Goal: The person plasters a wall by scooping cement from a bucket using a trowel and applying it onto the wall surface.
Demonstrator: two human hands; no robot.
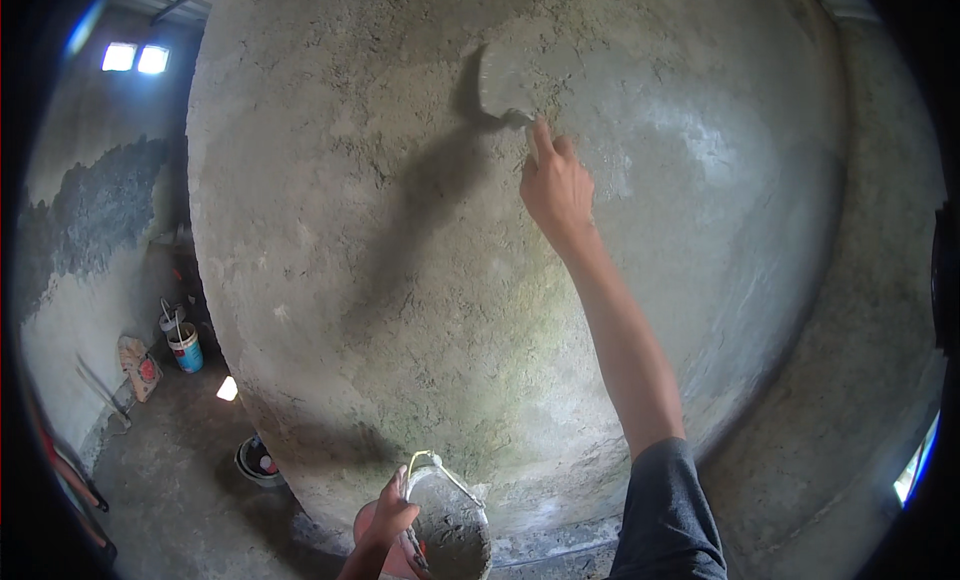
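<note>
My right hand [558, 188] is raised to the rough grey wall [400, 260], its fingers wrapped round the handle of a trowel [506, 85]. The trowel's rounded blade lies against the plaster, and some dark wet mortar clings near the handle. Low in front of me, my left hand [390, 515] grips the near left rim of a bucket [484, 540]. Grey mortar [445, 525] is inside that bucket, and its wire handle with a yellowish grip stands up at the far side. The hand hides part of the reddish bucket wall.
On the floor at left stand a dark bucket [258, 462], a blue-and-white bucket [186, 348] and a paper sack [140, 368]. A long-handled tool [104, 390] leans by the side wall. Another person's legs [75, 475] show at the left edge.
</note>
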